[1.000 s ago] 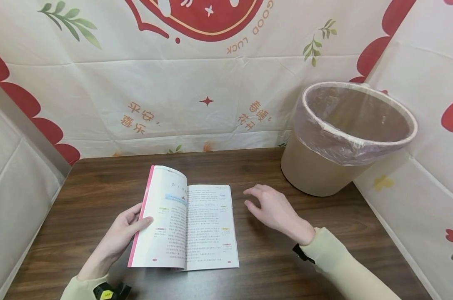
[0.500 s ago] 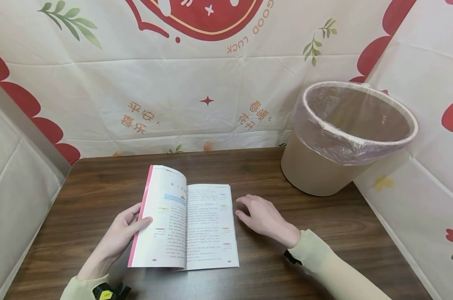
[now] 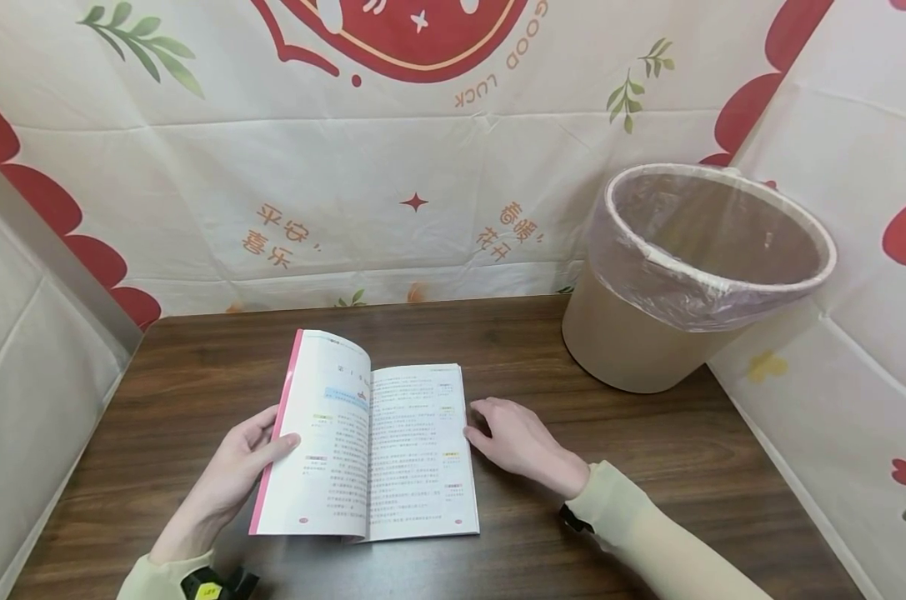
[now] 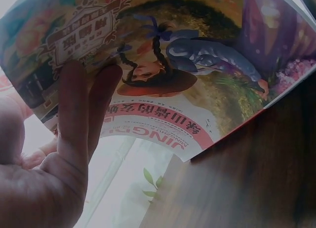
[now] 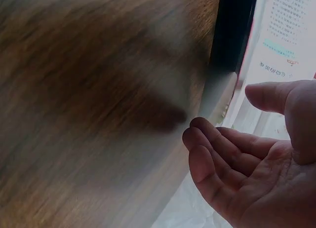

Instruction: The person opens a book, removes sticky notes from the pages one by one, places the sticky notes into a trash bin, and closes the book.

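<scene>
An open paperback book (image 3: pixel 415 454) with a pink edge lies on the dark wooden table (image 3: pixel 513 342), its left half raised. My left hand (image 3: pixel 237 462) holds that raised side, thumb over the printed page and fingers behind the cover. In the left wrist view the illustrated cover (image 4: pixel 197 60) shows a figure with dark braids and a hat, with two fingers against it. My right hand (image 3: pixel 520 446) is at the book's right edge. Seen from the right wrist, its thumb and bent fingers (image 5: pixel 202 166) stand apart, beside the book's edge.
A beige waste bin (image 3: pixel 625 337) with a clear plastic liner (image 3: pixel 670 292) stands at the table's back right. Behind the table hangs a white cloth (image 3: pixel 362 167) with red and leaf prints, and similar cloth covers both sides.
My right hand has moved left and slightly down, reaching the book's right edge. The left hand keeps its hold, shifting a little left with the raised half.
</scene>
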### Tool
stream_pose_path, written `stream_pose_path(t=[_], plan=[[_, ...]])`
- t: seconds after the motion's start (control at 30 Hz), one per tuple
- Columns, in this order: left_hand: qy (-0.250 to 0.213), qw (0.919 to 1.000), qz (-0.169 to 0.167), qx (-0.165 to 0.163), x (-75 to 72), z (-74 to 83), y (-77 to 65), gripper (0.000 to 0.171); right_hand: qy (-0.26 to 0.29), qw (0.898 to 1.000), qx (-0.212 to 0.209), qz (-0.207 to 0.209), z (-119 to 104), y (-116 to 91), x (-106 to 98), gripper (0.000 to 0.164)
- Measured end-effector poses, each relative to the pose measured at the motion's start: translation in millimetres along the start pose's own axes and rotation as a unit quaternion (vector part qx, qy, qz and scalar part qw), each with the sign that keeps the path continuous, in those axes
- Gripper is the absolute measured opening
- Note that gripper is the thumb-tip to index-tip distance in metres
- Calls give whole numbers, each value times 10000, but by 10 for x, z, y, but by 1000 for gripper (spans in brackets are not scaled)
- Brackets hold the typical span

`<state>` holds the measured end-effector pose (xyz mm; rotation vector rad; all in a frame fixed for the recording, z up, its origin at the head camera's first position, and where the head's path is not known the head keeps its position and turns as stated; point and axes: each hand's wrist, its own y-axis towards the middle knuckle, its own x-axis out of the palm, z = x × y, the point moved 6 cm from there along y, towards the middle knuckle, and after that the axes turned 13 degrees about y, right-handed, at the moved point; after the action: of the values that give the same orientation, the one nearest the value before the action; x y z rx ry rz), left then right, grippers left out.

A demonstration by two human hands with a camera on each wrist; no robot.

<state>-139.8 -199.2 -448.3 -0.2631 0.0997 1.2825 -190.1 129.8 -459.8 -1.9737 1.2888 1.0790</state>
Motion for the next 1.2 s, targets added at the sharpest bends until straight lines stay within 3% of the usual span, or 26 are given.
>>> stream_pose_path(t=[0.23,0.57,0.77,0.93,1.2], plan=[[-3,9999,-39,151,-7,20,-9,56,614,9981,68,-23,-2,15,27,25],[-118,9997,-81,222,19,47,-5,56,1299,9904,467,71,53,37,26,23],[-155,9997,-47,181,25,50,3,56,1984,9780,642,51,50,66,-11,24],[-248,9996,-45,149,49,63,29,55,2644,9609,818,-18,60,66,-96,26],[-340,9992,-114,191,95,59,91,56,3109,9447,1040,72,118,64,-301,25]])
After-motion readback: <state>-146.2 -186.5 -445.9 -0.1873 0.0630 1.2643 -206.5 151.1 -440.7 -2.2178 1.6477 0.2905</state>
